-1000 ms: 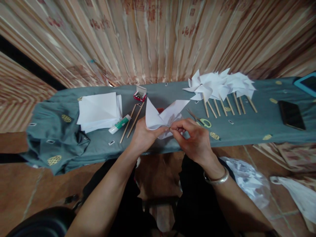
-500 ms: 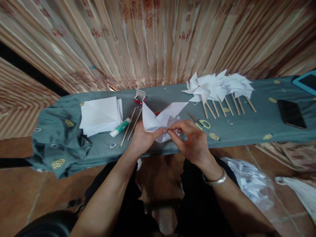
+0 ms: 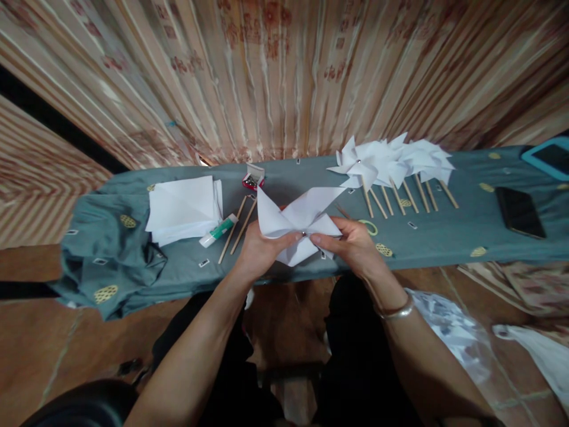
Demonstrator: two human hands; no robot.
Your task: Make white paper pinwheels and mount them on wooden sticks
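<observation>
A white paper pinwheel (image 3: 306, 207) with a small metal pin at its centre is held between both hands above the cloth-covered table. My left hand (image 3: 262, 243) is closed on its left side, thumb pressed beside the pin. On the other side my right hand (image 3: 355, 240) grips it too, thumb on the paper near the centre and fingers behind, mostly hidden. Just beyond the right hand lie scissors with green handles (image 3: 368, 227), partly covered. Two wooden sticks (image 3: 233, 228) rest left of the pinwheel, near a glue tube (image 3: 217, 230).
A stack of white paper (image 3: 180, 204) lies on the left, and a small open box of metal pins (image 3: 253, 177) behind the sticks. Several finished pinwheels on sticks (image 3: 377, 160) overlap at the back right. A dark phone (image 3: 519, 210) and a blue-framed device (image 3: 537, 155) lie further right.
My right hand has gone from pinching at the pin to gripping the pinwheel's right side, uncovering the pin and more of the paper. The left hand keeps its hold.
</observation>
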